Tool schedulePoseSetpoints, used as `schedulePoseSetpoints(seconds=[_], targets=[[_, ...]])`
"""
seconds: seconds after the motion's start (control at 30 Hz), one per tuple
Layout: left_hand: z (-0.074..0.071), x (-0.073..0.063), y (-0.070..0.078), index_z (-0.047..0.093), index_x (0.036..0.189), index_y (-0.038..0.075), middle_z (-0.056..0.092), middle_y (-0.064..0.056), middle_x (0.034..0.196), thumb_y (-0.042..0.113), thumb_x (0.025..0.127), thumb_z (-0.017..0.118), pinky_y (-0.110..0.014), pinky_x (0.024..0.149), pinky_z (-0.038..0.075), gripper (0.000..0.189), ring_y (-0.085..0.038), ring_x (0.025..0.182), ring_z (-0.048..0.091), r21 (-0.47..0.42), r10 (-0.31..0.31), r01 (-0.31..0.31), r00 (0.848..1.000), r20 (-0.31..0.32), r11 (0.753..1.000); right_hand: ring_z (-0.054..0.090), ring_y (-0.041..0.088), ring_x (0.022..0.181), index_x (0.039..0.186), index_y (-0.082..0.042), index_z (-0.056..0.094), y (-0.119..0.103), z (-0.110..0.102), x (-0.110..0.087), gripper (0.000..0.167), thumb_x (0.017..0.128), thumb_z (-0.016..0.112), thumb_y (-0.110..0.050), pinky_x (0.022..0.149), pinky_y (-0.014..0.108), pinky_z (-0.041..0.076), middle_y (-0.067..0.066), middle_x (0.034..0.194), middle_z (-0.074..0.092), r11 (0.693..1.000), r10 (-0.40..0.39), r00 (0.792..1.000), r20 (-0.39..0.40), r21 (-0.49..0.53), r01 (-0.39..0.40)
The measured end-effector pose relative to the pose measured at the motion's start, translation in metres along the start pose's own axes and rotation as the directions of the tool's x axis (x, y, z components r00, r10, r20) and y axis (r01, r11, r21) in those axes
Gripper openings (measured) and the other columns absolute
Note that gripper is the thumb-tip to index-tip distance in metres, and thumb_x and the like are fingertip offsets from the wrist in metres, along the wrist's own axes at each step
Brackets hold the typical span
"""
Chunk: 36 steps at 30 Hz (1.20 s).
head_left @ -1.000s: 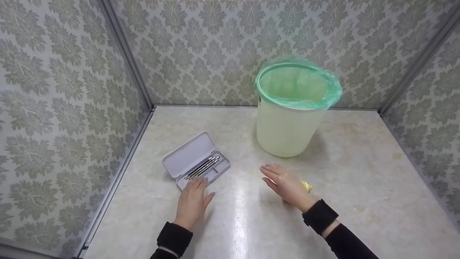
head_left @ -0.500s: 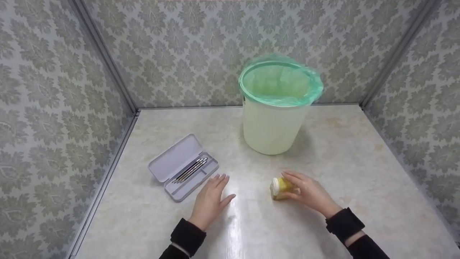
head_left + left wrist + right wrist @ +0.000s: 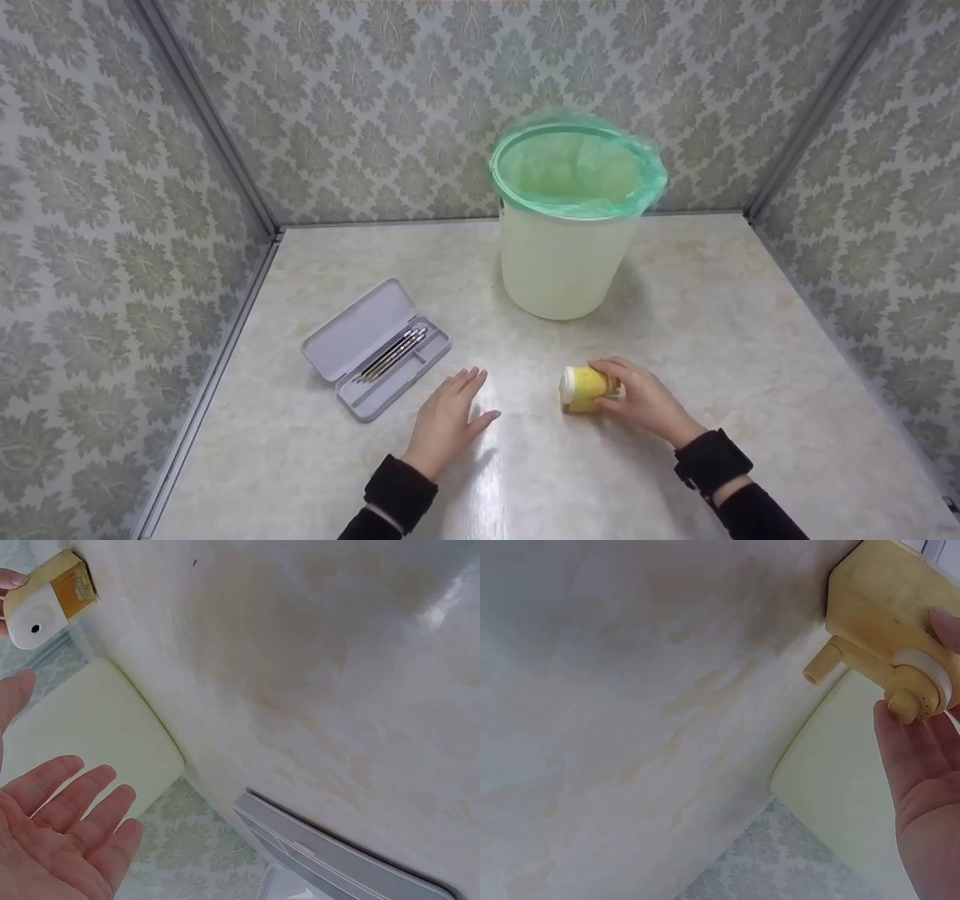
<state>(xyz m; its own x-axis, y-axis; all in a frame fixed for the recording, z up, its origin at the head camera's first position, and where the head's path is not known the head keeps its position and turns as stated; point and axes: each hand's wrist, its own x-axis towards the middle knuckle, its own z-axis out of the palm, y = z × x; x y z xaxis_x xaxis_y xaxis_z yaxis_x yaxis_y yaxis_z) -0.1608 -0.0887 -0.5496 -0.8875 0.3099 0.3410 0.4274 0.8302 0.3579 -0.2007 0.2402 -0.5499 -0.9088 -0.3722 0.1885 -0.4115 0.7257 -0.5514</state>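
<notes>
My right hand [image 3: 651, 407] grips a yellow crank pencil sharpener [image 3: 579, 390] on the table, thumb on one side and fingers on the other. In the left wrist view, the white front of the sharpener [image 3: 34, 622] has a round pencil hole, beside an amber see-through drawer [image 3: 75, 589]. From the right wrist, its crank handle [image 3: 823, 664] shows at the back. My left hand [image 3: 444, 424] holds nothing, fingers extended and thumb apart, just right of an open grey pencil case [image 3: 358, 330]. Several pencils [image 3: 391, 355] lie together inside the case.
A pale bin [image 3: 562, 262] with a green bag liner [image 3: 645, 184] over its rim stands behind the sharpener. Patterned wall panels [image 3: 420, 112] enclose the marbled table [image 3: 750, 360] at the back and both sides.
My right hand has drawn back and taken hold of the sharpener, which was mostly hidden behind it. My left hand has moved right, off the pencil case. The head view has shifted slightly.
</notes>
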Motion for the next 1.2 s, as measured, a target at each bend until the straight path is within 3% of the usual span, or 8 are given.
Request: schedulePoseSetpoints(seconds=[0.17,0.43,0.67,0.87,1.03,1.2], targets=[[0.004,0.003,0.007,0.062,0.137,0.004,0.067,-0.017,0.137,0.034,0.09,0.077,-0.047,0.106,0.053,0.058,-0.034,0.127,0.065,-0.018,0.001,-0.001,1.0,0.009,1.0,0.068,0.028,0.114,0.129,-0.003,0.066,-0.011,0.012,-0.005,0.056,0.078,0.088,-0.011,0.1,0.047,0.056,0.011,0.125,0.068,0.994,0.107,0.99,-0.09,0.043,-0.103],[0.021,0.015,0.035,0.062,0.138,0.006,0.069,-0.014,0.136,0.037,0.091,0.077,-0.043,0.106,0.054,0.058,-0.03,0.127,0.066,-0.066,0.032,-0.026,0.995,0.092,0.997,0.064,0.023,0.104,0.126,-0.007,0.064,-0.027,0.031,-0.013,0.057,0.077,0.089,-0.019,0.091,0.04,0.054,0.009,0.116,0.062,0.953,0.293,0.938,-0.184,0.137,-0.271],[0.038,0.022,0.066,0.062,0.139,0.009,0.069,-0.01,0.137,0.035,0.091,0.077,-0.036,0.106,0.055,0.056,-0.024,0.126,0.066,-0.155,0.065,-0.037,0.983,0.174,0.987,0.062,0.02,0.096,0.125,-0.006,0.061,-0.034,0.039,-0.015,0.058,0.078,0.089,-0.022,0.081,0.032,0.052,0.011,0.11,0.062,0.941,0.333,0.913,-0.237,0.152,-0.303],[0.047,0.026,0.088,0.061,0.139,0.009,0.07,-0.009,0.134,0.032,0.092,0.076,-0.033,0.102,0.056,0.054,-0.022,0.121,0.069,-0.223,0.087,-0.046,0.98,0.18,0.974,0.062,0.02,0.094,0.125,-0.006,0.061,-0.037,0.041,-0.015,0.055,0.08,0.088,-0.021,0.078,0.028,0.053,0.012,0.112,0.061,0.931,0.362,0.898,-0.251,0.149,-0.333],[0.05,0.029,0.095,0.064,0.133,0.009,0.074,-0.007,0.124,0.03,0.091,0.076,-0.031,0.095,0.059,0.049,-0.02,0.112,0.072,-0.228,0.05,-0.013,0.986,0.16,0.974,0.062,0.018,0.093,0.126,-0.005,0.061,-0.039,0.042,-0.017,0.052,0.083,0.086,-0.021,0.078,0.024,0.056,0.012,0.113,0.06,0.915,0.391,0.888,-0.241,0.204,-0.348],[0.051,0.031,0.095,0.068,0.125,0.011,0.076,-0.006,0.12,0.028,0.091,0.077,-0.033,0.092,0.06,0.04,-0.02,0.109,0.073,-0.255,0.024,0.021,0.985,0.169,0.967,0.063,0.02,0.094,0.128,-0.002,0.06,-0.043,0.043,-0.023,0.052,0.085,0.084,-0.017,0.082,0.031,0.062,0.014,0.111,0.059,0.911,0.382,0.892,-0.242,0.258,-0.321]])
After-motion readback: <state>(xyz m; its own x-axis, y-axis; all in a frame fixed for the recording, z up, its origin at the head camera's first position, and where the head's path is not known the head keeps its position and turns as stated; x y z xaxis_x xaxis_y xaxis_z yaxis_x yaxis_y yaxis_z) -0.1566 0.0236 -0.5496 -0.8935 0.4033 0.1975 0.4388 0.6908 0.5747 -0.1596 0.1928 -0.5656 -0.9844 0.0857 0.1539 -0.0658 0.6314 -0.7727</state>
